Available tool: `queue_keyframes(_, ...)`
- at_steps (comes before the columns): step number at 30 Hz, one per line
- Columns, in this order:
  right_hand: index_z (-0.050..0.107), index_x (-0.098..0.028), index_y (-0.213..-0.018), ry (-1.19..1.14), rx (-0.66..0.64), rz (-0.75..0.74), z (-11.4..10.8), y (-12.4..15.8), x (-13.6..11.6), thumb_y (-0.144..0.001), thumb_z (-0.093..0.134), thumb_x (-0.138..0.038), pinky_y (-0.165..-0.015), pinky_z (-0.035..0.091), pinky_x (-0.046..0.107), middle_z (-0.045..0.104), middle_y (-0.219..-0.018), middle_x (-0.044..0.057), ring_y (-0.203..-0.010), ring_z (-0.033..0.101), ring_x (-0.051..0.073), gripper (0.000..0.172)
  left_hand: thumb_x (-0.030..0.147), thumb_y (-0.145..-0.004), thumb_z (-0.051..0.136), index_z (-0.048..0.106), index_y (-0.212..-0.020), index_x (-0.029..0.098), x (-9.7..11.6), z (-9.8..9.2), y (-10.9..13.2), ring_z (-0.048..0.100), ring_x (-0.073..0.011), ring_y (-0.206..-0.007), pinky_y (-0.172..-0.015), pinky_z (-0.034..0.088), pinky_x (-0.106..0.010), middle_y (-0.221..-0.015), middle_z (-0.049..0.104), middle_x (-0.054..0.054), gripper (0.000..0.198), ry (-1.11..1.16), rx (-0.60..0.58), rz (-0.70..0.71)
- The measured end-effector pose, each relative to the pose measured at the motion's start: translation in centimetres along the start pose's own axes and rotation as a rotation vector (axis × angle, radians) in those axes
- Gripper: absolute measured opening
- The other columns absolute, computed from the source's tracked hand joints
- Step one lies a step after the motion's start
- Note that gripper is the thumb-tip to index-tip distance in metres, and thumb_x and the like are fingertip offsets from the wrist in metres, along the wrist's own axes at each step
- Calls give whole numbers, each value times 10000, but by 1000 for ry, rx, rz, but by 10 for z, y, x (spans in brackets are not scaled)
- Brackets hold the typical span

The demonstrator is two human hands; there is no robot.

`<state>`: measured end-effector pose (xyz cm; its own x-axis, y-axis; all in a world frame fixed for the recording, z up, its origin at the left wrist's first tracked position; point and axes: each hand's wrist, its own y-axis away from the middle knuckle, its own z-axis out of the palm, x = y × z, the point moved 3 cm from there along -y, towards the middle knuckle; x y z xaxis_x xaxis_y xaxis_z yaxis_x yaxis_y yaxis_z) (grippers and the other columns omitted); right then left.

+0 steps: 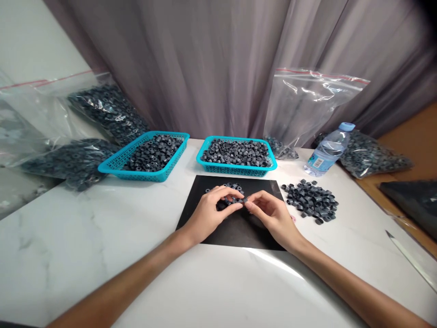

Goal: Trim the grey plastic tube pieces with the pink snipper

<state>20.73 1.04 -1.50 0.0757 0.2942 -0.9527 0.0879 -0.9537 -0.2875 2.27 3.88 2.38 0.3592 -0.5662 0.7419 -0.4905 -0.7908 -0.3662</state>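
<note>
"How are the hands?"
"Nearly together above the black mat (239, 236). The right hand (273, 216) pinches a small grey piece (245, 200); the left hand's (208, 210) curled fingertips come against it, their grip too small to tell."
"Containers?"
"Beyond both hands, a turquoise basket (235, 171) of grey pieces; beyond the left, another basket (145, 176), likewise filled."

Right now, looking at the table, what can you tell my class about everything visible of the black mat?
The black mat is a thin, four-sided sheet, smooth-looking with a faint sheen; its material cannot be told. It lies flat on the white marbled table, on the near side of the right-hand turquoise basket. Loose grey pieces rest on its far part. The left hand and right hand are over it, hiding parts; whether they touch it is unclear.
</note>
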Motion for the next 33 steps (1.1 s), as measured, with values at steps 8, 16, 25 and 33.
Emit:
queue_keyframes(8, 645, -208, -990, 94, 109, -110, 0, 6, -7, -953, 648, -395, -773, 539, 296, 683, -930, 44, -854, 652, 175, 192, 291, -886, 725, 719, -1045, 195, -9, 4, -4, 711, -210, -1042, -971, 534, -336, -1078, 760, -47, 186, 397, -53, -177)
queue_keyframes(16, 625, -213, -1030, 312, 208, -283, 2, 13, -17, -993, 585, -302, -771, 567, 327, 703, -947, 57, -843, 678, 191, 105, 321, -864, 751, 720, -1034, 166, -7, 5, -5, 745, -220, -1011, -952, 548, -332, -1064, 778, -78, 233, 556, -44, -280)
queue_keyframes(25, 557, -240, -1159, 546, 188, -427, 4, 18, -9, -1007, 562, -266, -785, 581, 336, 673, -967, 44, -820, 672, 175, 155, 378, -894, 716, 768, -1018, 178, -7, 7, -3, 748, -209, -910, -806, 562, -287, -994, 792, -58, 241, 472, -27, -305)
queue_keyframes(33, 572, -244, -1153, 568, 136, -441, 5, 13, -11, -1022, 533, -252, -781, 573, 320, 659, -952, 45, -831, 659, 179, 137, 401, -936, 660, 783, -1078, 194, -6, 6, -4, 728, -214, -1000, -919, 554, -309, -1040, 798, -50, 279, 417, -62, -279)
